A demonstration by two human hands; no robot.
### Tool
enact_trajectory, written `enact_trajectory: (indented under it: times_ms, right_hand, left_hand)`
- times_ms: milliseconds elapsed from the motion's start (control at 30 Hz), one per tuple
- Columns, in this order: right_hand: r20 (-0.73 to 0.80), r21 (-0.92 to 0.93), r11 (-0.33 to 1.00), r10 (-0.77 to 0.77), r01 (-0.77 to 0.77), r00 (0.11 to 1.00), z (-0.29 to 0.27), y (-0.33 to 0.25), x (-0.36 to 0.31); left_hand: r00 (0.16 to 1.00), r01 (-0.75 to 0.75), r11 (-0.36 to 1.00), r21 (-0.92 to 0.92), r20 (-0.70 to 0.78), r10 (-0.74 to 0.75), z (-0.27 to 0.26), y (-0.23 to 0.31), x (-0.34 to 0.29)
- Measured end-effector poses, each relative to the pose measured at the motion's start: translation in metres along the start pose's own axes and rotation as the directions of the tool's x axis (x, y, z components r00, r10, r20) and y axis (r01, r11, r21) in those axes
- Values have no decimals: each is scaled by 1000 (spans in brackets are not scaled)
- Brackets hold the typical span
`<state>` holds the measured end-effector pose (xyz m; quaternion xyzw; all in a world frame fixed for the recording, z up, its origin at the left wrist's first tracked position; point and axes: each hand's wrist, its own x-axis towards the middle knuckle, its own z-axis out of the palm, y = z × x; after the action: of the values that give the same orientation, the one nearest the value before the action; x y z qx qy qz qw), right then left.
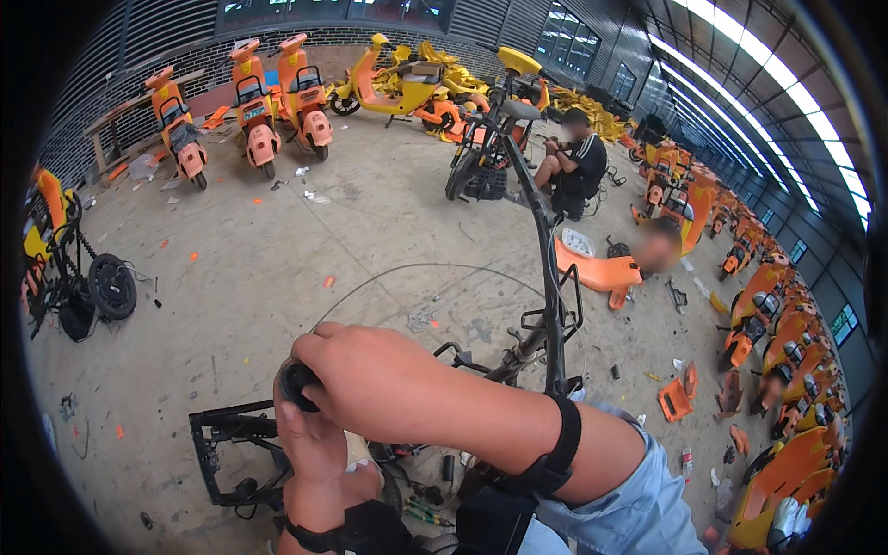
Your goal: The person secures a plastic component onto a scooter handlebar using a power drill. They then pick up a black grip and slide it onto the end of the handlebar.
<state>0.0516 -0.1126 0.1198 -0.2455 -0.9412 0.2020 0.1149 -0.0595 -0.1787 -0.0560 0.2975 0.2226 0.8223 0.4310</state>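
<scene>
Both of my hands meet at the centre left, above a stripped black scooter frame (pixel 552 305). A small black cylindrical part (pixel 298 385) is gripped between them; my fingers cover much of it, so its exact kind is unclear. My right hand (pixel 347 375) is closed over it from the right, its forearm crossing the view. From below, my left hand (pixel 310 449) is wrapped against the same part. A thin dark cable (pixel 416 266) arcs from near my right hand across to the frame's upright tube. The frame's rear section (pixel 211 453) shows beside my left hand.
Screwdrivers (pixel 425 511) lie on the floor below my hands. An orange body panel (pixel 601 273) lies beyond the frame. A person (pixel 581 162) crouches by a partly stripped scooter (pixel 490 139). Orange scooters (pixel 254 120) stand at the back left; more line the right. A wheel (pixel 112 287) stands far left.
</scene>
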Motion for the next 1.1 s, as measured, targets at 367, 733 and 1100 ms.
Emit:
enact_trajectory:
  times_ms: [367,733,1100]
  right_hand:
    - [-38,-8,999,-48,48,998,3,3,-1]
    - [-5,13,1000,23,-23,1000,-1,-1,-2]
    - [-7,-1,999,52,-52,999,-1,-5,-3]
  left_hand:
    - [999,0,1000,20,37,0,6,6,1]
    - [998,-48,998,26,28,48,9,5,3]
    - [994,-104,984,146,-9,106,9,2,2]
